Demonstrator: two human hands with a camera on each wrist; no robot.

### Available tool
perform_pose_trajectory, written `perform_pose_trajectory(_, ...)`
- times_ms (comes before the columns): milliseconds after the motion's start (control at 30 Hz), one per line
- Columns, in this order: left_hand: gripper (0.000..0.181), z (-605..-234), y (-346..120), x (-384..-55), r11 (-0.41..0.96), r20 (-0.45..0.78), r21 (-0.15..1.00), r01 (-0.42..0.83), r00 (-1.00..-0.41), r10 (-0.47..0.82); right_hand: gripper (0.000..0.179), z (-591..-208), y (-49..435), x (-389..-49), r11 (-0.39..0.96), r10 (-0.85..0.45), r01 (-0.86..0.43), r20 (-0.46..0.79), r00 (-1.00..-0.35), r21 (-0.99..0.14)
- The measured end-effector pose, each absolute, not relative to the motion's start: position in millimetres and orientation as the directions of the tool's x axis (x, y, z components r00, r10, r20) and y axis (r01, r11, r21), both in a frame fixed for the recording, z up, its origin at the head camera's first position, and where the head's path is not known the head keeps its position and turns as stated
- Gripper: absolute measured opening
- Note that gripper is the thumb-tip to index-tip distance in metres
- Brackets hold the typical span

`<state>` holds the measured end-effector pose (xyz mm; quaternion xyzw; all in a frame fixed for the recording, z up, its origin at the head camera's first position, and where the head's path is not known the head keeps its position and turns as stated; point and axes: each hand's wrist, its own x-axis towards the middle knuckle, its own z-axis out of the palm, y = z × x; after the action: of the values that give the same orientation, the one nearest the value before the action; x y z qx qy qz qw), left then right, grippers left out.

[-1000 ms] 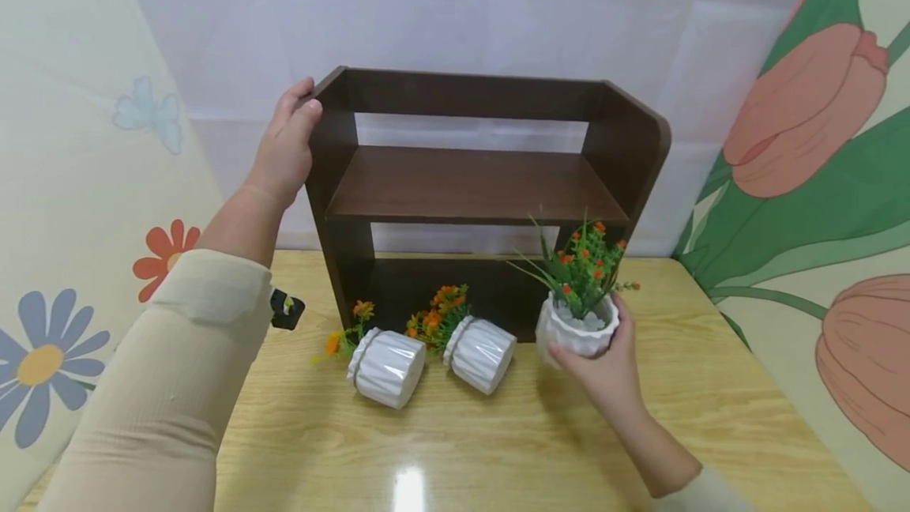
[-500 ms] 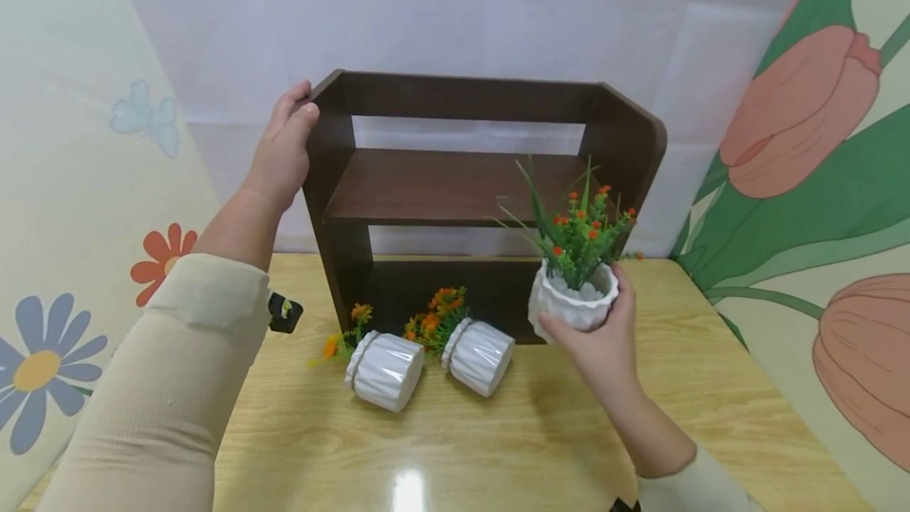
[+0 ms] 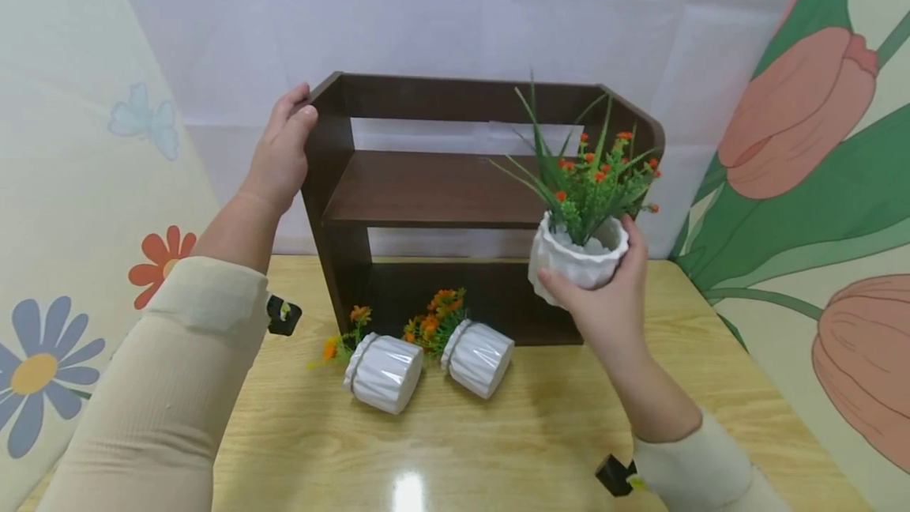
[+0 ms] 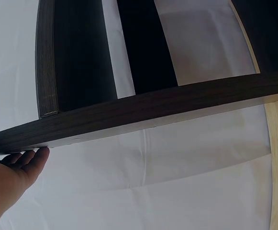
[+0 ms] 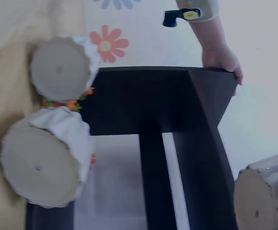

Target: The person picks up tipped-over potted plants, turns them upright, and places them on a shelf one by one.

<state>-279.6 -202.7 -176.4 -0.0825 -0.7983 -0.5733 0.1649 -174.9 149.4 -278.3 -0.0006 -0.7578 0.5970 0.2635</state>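
My right hand (image 3: 611,299) grips a white ribbed flower pot (image 3: 572,263) by its side, held up in front of the shelf's right half. Green grass blades and small orange flowers (image 3: 593,172) rise from it, over white pebbles. In the right wrist view the pot's underside (image 5: 256,203) shows at lower right. My left hand (image 3: 280,148) holds the upper left side of a dark brown two-tier shelf (image 3: 434,188); in the left wrist view its fingers (image 4: 37,163) touch the side panel. Some of the left fingers are hidden behind the edge.
Two more white pots lie tipped over before the shelf, a left one (image 3: 384,374) and a right one (image 3: 478,358), orange flowers toward the shelf. All stand on a wood-grain table (image 3: 498,449). A white cloth (image 3: 441,6) hangs behind; floral panels flank both sides.
My right hand has raised the potted plant from near the table to about the height of the middle board. The left hand and the two tipped pots have stayed in place.
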Motion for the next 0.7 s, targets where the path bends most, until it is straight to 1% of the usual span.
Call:
perform_pose_trajectory(300,0.056,-176,-203,-278,0.334,0.356,0.888,0.316,-0.932,-0.065,0.110,-252,145,-189,0.323,0.325,-0.314,0.416,-0.850,-0.893)
perform_pose_trajectory(700,0.056,-177,-202,-277,0.337,0.348,0.890,0.306,-0.935,-0.070,0.109,-240,146,-225,0.388,0.368,-0.327,0.470,-0.802,-0.862)
